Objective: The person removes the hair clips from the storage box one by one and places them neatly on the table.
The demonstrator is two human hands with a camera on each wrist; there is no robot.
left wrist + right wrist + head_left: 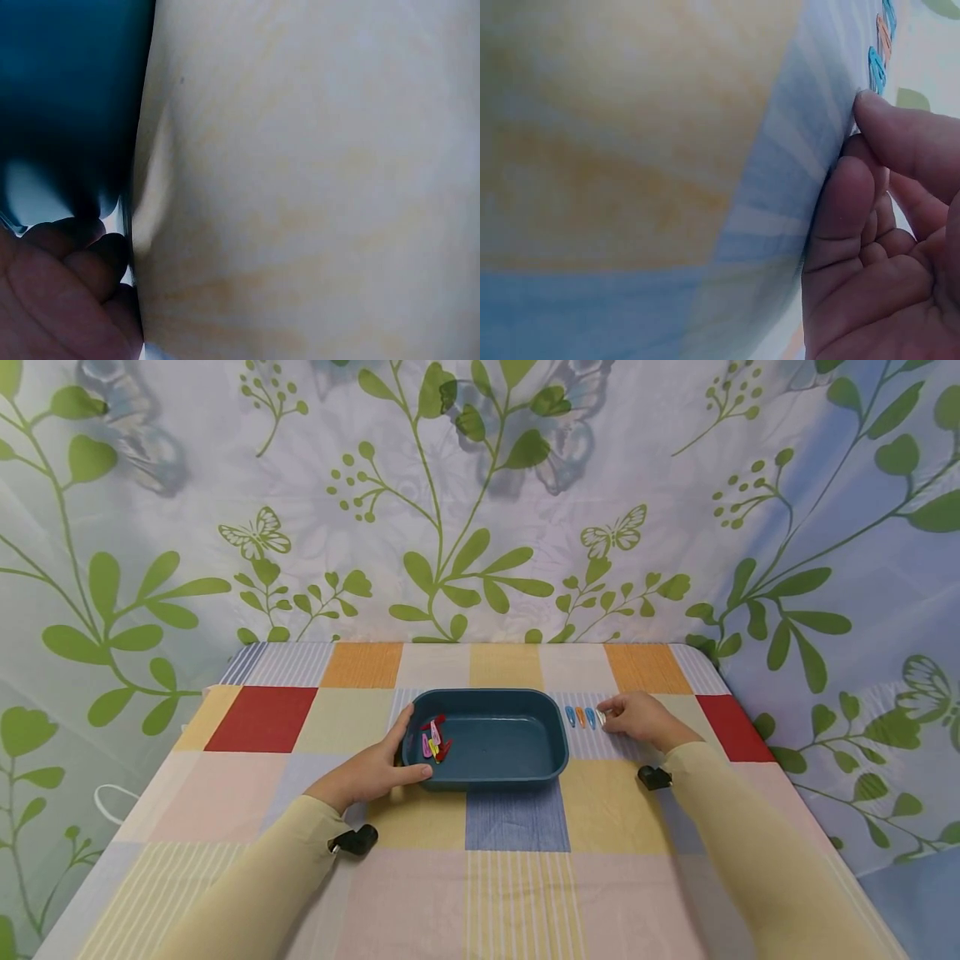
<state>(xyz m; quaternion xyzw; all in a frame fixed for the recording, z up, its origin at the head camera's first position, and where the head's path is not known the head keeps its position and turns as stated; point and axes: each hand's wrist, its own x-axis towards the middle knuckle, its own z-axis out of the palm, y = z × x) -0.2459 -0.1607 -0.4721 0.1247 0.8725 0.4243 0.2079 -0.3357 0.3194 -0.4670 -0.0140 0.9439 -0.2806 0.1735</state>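
Note:
A dark teal plastic tray (pixel 517 782) stands on the table, with several snap hair clips (pixel 436 735) in pink, red and yellow lying in its left end. My left hand (pixel 375 772) holds that end, thumb along the front side and fingers around the left side; the left wrist view shows curled fingers close against the tray (pixel 75 90). Right of the tray, two blue clips (pixel 590 718) and an orange clip (pixel 580 717) lie in a row. At the row's right end my right hand (pixel 641 718) pinches a white hair clip (pixel 601 717), mostly hidden by the fingertips.
A patchwork-patterned cloth (pixel 517 893) covers the table. Behind it hangs a curtain (pixel 465 510) with green leaves and butterflies. A white cable loop (pixel 112 806) shows beyond the left table edge. Small black devices (pixel 354 841) sit at both wrists.

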